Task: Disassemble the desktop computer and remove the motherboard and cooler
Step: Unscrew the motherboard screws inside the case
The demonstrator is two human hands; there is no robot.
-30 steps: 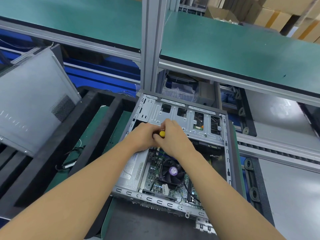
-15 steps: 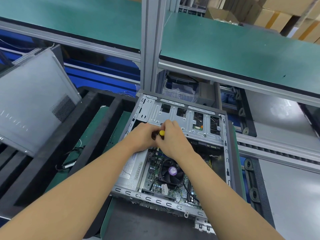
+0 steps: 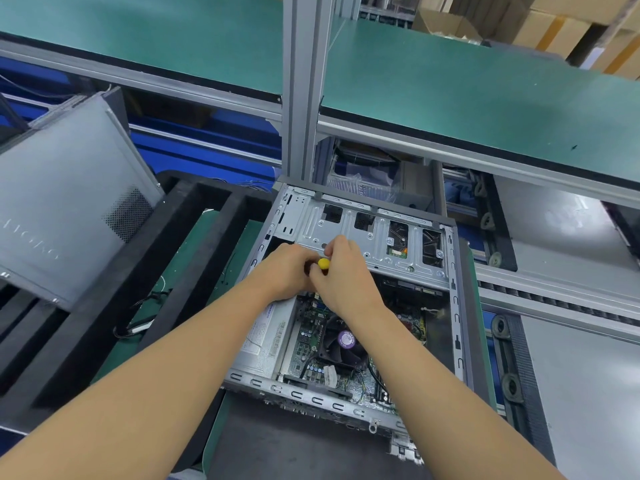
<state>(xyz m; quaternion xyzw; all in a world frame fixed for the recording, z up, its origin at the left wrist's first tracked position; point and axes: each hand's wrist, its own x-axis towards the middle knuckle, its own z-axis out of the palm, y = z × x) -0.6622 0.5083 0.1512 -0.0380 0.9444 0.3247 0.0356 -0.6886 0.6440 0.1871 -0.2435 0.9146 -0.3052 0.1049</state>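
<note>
The case (image 3: 462, 306) lies on its side on the green mat (image 3: 211, 251), its open face up, in the middle of the bench. Inside it, at the near end, sits the motherboard (image 3: 303, 344), and on that the cooler (image 3: 341, 344), a black fan with a purple hub label. A silver box (image 3: 263, 341) with a white sticker lies just left of the board. The drive cage (image 3: 377, 237) spans the far end.

Both hands meet over the near edge of the cage. The right hand (image 3: 348, 277) has its fingers curled round a screwdriver (image 3: 323, 263), of which only the yellow cap shows between the two hands. The left hand (image 3: 285, 271) is curled tight against it, knuckles up; I cannot tell whether its fingers hold the tool.

To the left, a grey side panel (image 3: 62, 209) leans tilted over black foam blocks (image 3: 86, 323), and a black cable (image 3: 138, 327) lies on the mat between them. A post (image 3: 306, 81) rises behind the case, carrying a green shelf (image 3: 450, 91). Cardboard boxes (image 3: 554, 26) stand at the far right.
</note>
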